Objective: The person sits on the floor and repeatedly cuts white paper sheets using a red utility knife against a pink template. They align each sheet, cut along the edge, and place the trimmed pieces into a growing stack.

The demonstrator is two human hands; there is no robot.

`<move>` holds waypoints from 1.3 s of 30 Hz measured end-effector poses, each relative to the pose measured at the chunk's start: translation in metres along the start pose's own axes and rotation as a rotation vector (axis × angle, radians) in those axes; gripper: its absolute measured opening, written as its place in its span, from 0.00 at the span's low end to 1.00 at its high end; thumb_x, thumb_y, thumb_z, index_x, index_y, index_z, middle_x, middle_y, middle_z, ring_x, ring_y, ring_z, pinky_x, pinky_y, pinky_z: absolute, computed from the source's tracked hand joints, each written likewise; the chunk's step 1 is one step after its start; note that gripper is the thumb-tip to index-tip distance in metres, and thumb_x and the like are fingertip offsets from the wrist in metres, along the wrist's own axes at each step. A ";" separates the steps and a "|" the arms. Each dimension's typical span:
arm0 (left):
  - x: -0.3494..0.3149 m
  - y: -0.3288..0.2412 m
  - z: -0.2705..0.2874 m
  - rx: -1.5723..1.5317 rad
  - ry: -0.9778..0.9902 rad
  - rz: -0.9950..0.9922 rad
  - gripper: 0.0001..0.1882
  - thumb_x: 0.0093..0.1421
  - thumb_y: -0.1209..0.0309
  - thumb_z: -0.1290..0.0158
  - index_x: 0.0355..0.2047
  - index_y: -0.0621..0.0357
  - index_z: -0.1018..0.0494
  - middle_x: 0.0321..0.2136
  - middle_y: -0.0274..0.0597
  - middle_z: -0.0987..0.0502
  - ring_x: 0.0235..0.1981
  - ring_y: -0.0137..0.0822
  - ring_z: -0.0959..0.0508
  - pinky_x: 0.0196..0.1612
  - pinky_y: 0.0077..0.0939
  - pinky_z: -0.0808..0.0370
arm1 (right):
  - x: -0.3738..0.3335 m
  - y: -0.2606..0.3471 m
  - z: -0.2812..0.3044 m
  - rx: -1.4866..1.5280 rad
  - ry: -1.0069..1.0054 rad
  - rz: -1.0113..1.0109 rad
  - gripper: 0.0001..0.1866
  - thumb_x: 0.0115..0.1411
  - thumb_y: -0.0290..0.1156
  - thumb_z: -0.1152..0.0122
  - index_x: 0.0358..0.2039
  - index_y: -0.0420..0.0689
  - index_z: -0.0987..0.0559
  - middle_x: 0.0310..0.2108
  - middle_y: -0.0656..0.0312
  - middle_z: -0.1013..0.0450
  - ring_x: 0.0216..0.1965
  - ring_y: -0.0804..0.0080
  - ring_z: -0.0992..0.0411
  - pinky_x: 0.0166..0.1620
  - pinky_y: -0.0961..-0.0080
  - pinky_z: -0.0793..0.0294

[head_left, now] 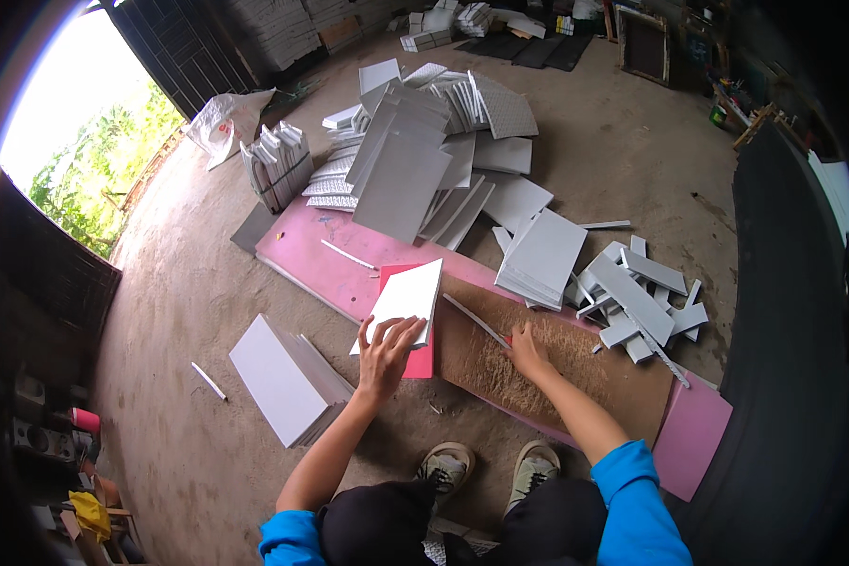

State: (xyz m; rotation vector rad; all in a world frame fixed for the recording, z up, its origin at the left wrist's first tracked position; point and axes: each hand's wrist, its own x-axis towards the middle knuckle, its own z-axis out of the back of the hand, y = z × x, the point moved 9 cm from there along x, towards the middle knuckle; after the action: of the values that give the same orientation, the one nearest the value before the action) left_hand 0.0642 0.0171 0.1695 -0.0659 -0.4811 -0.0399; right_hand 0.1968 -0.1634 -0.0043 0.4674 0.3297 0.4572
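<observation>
My left hand [384, 363] grips the near edge of a white foam board [410, 300], its fingers bent over the top face; the thumb is hidden. The board lies tilted over a red board [421, 364]. My right hand [528, 351] is closed round the red handle of a long, thin knife [476, 319]. The blade points up and left, toward the white board but apart from it. Below the knife is a brown cutting board [575, 377], scuffed and strewn with pale scraps. It rests on a long pink board [302, 247].
A neat stack of white boards [288, 377] stands on the floor at left. Beyond the pink board is a large heap of grey-white sheets [401, 174]. White offcuts [637, 292] lie piled at right, near a black sheet [783, 311]. One loose strip [209, 381] lies far left.
</observation>
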 end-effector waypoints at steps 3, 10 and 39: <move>-0.006 -0.006 -0.020 -0.004 0.015 -0.012 0.25 0.48 0.74 0.47 0.49 0.42 0.30 0.44 0.26 0.27 0.46 0.28 0.29 0.60 0.40 0.49 | 0.013 -0.023 -0.019 -0.153 -0.010 0.048 0.17 0.51 0.30 0.41 0.40 0.40 0.35 0.42 0.46 0.40 0.38 0.47 0.29 0.36 0.56 0.27; -0.007 -0.003 -0.022 -0.036 -0.011 0.042 0.27 0.48 0.75 0.47 0.50 0.40 0.30 0.44 0.24 0.27 0.45 0.25 0.29 0.60 0.38 0.48 | -0.006 -0.101 0.035 -0.282 -0.211 -0.012 0.17 0.50 0.28 0.42 0.40 0.40 0.35 0.39 0.51 0.36 0.38 0.49 0.31 0.35 0.57 0.27; -0.285 0.210 0.036 -0.609 -0.512 1.162 0.44 0.56 0.59 0.49 0.64 0.60 0.63 0.63 0.53 0.54 0.64 0.49 0.52 0.60 0.53 0.53 | -0.043 0.352 -0.149 0.409 0.520 0.309 0.47 0.51 0.36 0.40 0.63 0.38 0.58 0.56 0.35 0.49 0.60 0.47 0.49 0.61 0.61 0.48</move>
State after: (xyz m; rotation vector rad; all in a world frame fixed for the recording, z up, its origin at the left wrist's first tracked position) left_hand -0.1935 0.2358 0.0581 -0.9594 -0.8676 0.9954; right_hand -0.0209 0.1488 0.0543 0.8031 0.8696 0.8203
